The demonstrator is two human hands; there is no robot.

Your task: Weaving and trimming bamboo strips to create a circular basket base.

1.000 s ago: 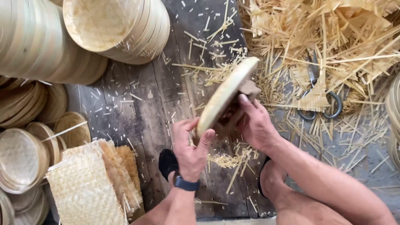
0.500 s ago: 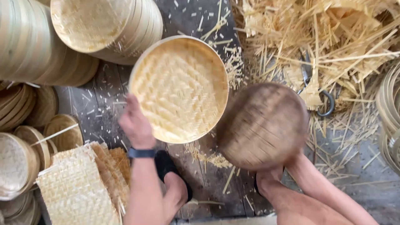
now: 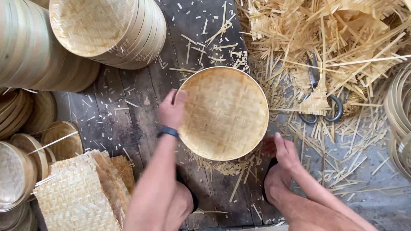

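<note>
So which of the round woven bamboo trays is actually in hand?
The lone round woven bamboo tray at centre, gripped by the left hand; others sit stacked.

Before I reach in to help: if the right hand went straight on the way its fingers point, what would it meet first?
Probably the lower rim of the round woven bamboo tray; the right hand points up toward it.

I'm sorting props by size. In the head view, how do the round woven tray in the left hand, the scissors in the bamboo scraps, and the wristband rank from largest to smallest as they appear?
1. Round woven tray
2. Scissors, partly buried in scraps
3. Wristband
</note>
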